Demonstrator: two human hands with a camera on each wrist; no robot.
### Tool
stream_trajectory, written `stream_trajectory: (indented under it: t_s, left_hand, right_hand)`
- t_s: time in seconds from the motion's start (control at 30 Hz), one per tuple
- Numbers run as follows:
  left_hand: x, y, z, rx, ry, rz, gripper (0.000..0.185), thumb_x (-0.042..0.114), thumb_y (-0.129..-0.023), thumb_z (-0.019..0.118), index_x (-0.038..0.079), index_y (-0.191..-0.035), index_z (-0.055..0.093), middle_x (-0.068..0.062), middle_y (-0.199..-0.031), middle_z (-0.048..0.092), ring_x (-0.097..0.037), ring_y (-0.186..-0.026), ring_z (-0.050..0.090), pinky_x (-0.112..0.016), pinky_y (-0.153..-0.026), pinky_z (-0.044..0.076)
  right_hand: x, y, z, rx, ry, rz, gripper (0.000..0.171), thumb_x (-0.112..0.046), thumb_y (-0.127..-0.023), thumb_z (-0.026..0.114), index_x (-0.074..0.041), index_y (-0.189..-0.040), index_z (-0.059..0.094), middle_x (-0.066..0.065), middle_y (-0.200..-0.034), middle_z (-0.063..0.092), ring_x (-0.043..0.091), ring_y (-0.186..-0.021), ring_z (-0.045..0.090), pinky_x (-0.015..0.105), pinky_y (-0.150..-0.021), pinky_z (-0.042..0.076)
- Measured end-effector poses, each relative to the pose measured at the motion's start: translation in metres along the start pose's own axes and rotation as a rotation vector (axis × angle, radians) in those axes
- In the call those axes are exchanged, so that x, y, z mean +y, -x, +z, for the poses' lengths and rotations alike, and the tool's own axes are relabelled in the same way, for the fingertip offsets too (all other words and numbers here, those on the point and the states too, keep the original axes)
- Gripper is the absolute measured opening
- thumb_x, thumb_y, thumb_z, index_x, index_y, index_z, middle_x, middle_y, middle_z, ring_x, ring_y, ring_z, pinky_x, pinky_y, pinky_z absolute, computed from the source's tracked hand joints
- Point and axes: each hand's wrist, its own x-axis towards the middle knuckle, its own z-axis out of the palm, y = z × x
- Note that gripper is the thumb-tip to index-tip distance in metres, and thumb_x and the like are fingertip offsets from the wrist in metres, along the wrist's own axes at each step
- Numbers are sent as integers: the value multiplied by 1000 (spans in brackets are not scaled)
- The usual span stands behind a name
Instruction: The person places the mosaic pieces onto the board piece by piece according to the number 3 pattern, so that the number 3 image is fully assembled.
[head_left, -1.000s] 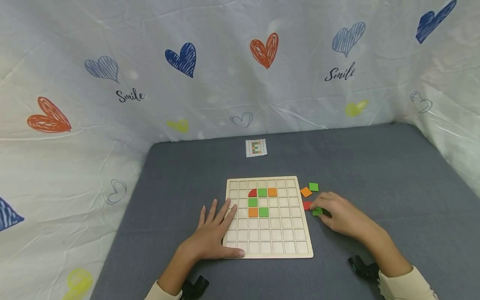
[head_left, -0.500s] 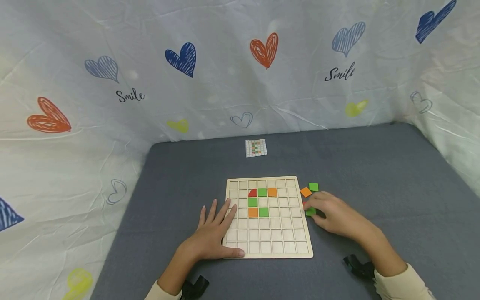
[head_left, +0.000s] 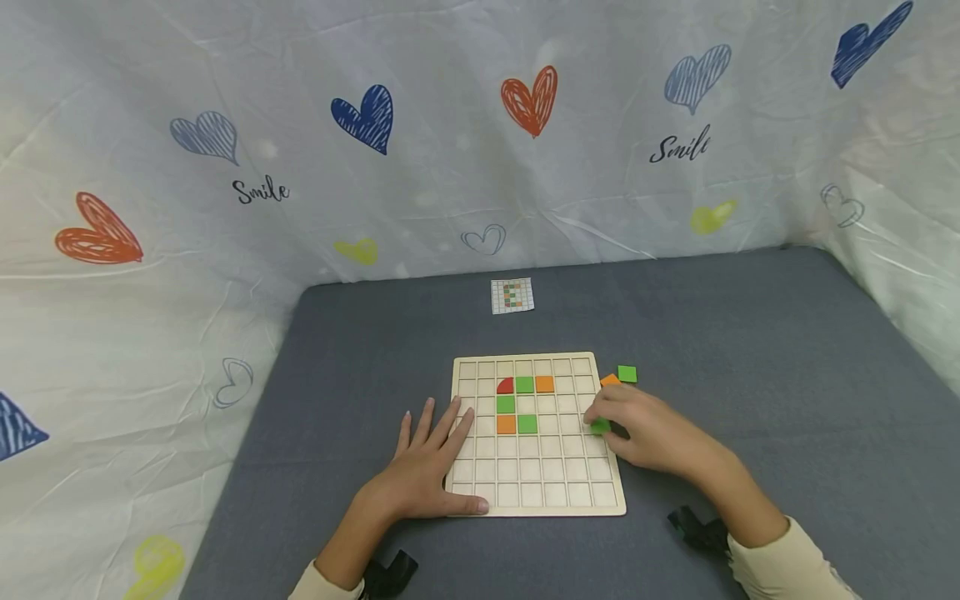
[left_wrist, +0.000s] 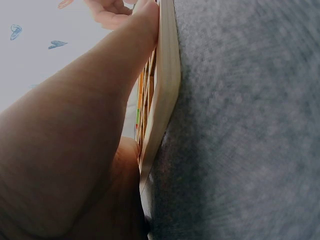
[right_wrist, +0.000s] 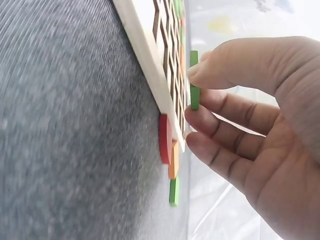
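A wooden grid board (head_left: 532,495) lies on the grey table, with several red, green and orange tiles set in its cells. My left hand (head_left: 422,477) rests spread on its left edge, fingers straight, thumb on the near left corner. My right hand (head_left: 651,427) pinches a green square tile (right_wrist: 194,80) between thumb and fingers, raised over the board's right edge. Beside that edge lie a red tile (right_wrist: 165,139), an orange tile (head_left: 610,380) and another green tile (head_left: 627,374). In the head view the right hand hides the red tile.
Behind the board lies a small printed card (head_left: 512,296) showing a coloured grid pattern. A white curtain (head_left: 435,200) with hearts and lettering hangs along the table's far and left sides. Dark wrist straps (head_left: 390,575) sit at both wrists.
My right hand has moved left with the green tile, from the table beside the board to over its right edge. My left hand has stayed in place.
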Motion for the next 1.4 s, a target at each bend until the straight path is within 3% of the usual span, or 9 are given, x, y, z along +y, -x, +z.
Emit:
stream_trajectory:
  t_s: [0.6,1.03,1.4]
  left_hand:
    - [-1,-1,0,-17,-1,5,111,81,-65,47,22,-147,2,-1,-151,-5,-35,-133,-10,-61,-98,-3]
    - [-1,0,1,-11,-10,0,111,81,-64,46,22,-147,2,-1,-151,-5,-34,-133,-11,-60,-99,-4]
    - [-2,-1,2,-8,3,0,111,81,-64,47,22,-147,2,0,-151,-6,-34,-133,-11,-60,-99,-4]
  right_hand:
    - [-11,-21,6,6,-31,-90,24,-1,-72,62,-15,-91,67,-8,-89,54,6,-81,47,25,-70,42]
    - [-27,-34,18,-91,-40,-84,16,-10,-77,64,-17,-91,67,-10,-91,54,4,-82,47,23,-71,43]
    - [-38,-47,26,-76,-39,-184,13,-9,-76,66,-16,-87,66,-8,-87,55,5,-81,47,23,-73,43]
